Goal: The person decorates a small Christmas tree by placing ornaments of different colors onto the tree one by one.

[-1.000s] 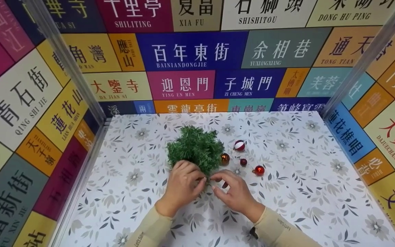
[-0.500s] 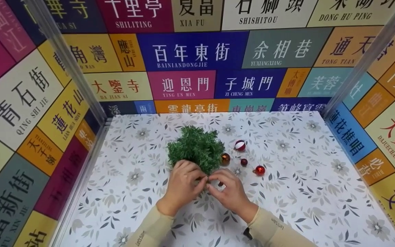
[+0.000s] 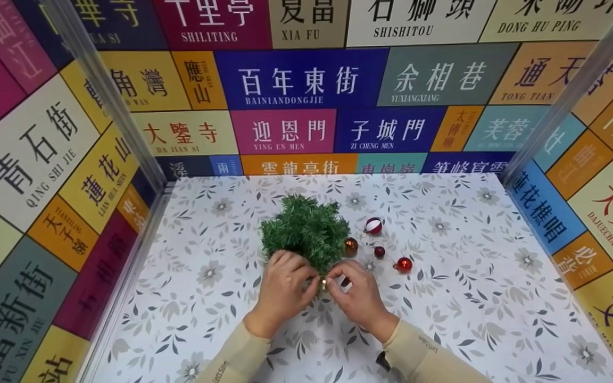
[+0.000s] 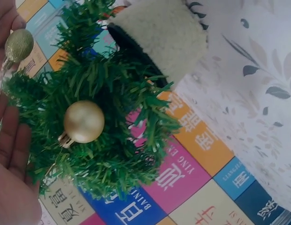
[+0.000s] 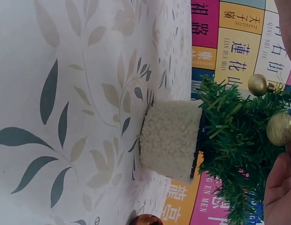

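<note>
A small artificial Christmas tree (image 3: 304, 231) with a fleecy cream base (image 5: 169, 138) stands in front of me. Between my hands hangs a textured gold Christmas ball (image 5: 281, 129), its cap and thin string showing beside my fingers in the left wrist view. My left hand (image 3: 288, 284) pinches at the ball's string end, close to the lower branches. Thumb and forefinger of my right hand (image 3: 359, 295) pinch at the ball from the other side. The exact finger contact is partly hidden. A smooth gold ball (image 4: 84, 122) hangs among the branches.
Right of the tree lie a red-and-white ball (image 3: 374, 226), a copper ball (image 3: 350, 246), a small dark red ball (image 3: 379, 251) and a shiny red ball (image 3: 404, 265). A flower-patterned cloth (image 3: 205, 319) covers the table. Sign-printed panels (image 3: 301, 77) wall in the back and sides.
My right hand has come in from slightly apart to meet the left fingertips. The gold ball now shows between the hands. The tree and loose balls have stayed put.
</note>
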